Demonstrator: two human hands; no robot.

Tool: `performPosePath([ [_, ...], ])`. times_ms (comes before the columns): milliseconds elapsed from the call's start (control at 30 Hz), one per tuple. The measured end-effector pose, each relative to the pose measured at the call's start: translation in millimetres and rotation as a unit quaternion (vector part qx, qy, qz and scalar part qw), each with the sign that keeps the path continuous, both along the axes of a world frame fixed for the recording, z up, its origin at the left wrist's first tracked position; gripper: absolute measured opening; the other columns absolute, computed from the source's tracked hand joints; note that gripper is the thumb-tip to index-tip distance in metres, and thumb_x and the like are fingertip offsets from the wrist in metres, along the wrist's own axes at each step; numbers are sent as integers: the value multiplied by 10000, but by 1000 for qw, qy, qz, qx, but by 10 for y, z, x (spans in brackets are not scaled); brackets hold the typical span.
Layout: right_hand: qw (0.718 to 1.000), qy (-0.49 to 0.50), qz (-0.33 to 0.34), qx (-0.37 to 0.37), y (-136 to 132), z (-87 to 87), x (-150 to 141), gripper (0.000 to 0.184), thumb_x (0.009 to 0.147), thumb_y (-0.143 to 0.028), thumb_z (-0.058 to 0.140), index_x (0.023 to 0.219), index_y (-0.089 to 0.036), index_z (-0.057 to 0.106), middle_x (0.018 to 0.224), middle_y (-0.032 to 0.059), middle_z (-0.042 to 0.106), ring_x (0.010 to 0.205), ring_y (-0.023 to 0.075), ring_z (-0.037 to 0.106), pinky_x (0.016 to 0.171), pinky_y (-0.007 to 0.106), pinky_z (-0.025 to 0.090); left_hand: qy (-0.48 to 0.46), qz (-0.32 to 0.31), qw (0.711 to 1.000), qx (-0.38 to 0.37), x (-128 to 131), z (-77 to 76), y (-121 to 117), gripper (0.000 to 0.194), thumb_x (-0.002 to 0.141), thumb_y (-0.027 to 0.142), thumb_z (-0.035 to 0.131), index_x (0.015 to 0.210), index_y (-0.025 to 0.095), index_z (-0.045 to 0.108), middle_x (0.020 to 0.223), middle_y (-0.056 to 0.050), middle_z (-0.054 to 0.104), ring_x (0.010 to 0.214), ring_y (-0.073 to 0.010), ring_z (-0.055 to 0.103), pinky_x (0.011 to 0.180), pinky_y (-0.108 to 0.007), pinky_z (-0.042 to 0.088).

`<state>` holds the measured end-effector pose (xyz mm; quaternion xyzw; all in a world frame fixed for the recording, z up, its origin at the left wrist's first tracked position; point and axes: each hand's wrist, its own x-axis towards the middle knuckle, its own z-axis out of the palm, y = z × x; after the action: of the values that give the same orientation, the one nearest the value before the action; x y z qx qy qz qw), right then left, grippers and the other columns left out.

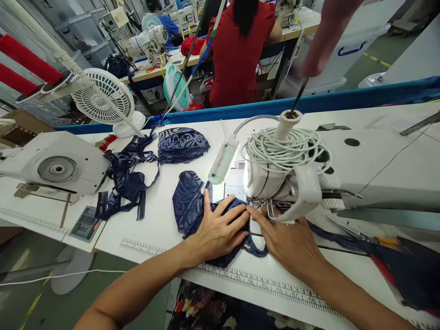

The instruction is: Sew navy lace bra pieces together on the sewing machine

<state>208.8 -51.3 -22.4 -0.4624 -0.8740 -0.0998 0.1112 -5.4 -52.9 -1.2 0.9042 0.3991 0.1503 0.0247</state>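
One navy bra [187, 201] laid sideways to the sewing machine [357, 169]

The bra is spread on the worktop [154, 213], in front of the person, with its long axis running roughly left to right. Its left cup is left uncovered, its middle is covered by the left hand [223, 224], and its right edge is brought to the metal foot [256, 201]. The left hand is laid flat, fingers spread, so most of the cloth is pressed by it. The right hand [292, 243] is placed on the other side of the foot, its index finger pointed at the cloth's edge; whether anything is pinched cannot be told, as part of it is hidden by the machine. The fingertips are nearly met at that edge, but the bulk is nearer the left hand.

Just beyond, a lamp [222, 162] is hung and another lace cup [182, 145] is laid. Farther left, dark straps [132, 183] are heaped; at right, scissors [350, 229] are set down.
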Motion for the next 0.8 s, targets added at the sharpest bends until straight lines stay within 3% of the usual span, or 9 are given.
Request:
performPosePath([
  [100,1000,13,6,21,3,-1,25,377,915,-123,414,1189,-178,668,948,136,715,972,295,613,744,404,353,-6,1,1000,5,15,-13,38,332,980,364,467,1252,219,591,1321,-74,620,1378,-295,396,1111,-712,-140],
  [267,996,55,16,61,3,-9,66,375,916,-108,427,1189,-179,674,845,106,702,790,237,634,697,372,348,-2,-5,1000,11,41,-44,95,300,977,350,483,1223,232,609,1282,-71,640,1350,-301,420,1106,-738,-96],
  [467,993,103,21,61,0,14,69,322,903,-103,463,1113,-138,705,811,104,683,742,238,600,754,399,386,-9,8,1000,22,72,-55,128,248,969,328,509,1154,235,644,1211,-62,669,1327,-295,442,1107,-751,-53],
  [667,985,163,27,59,-21,84,58,237,904,-96,494,880,-153,723,811,96,678,793,241,577,800,408,398,-15,19,999,24,91,-64,101,222,971,315,513,1119,238,658,1157,-57,683,1311,-302,453,1100,-764,-56],
  [800,985,169,22,42,-32,77,64,336,909,-114,498,601,-183,613,759,94,642,775,224,560,816,414,397,-13,31,999,32,104,-65,80,223,964,309,527,1134,246,657,1151,-55,684,1299,-311,463,1098,-776,-32],
])
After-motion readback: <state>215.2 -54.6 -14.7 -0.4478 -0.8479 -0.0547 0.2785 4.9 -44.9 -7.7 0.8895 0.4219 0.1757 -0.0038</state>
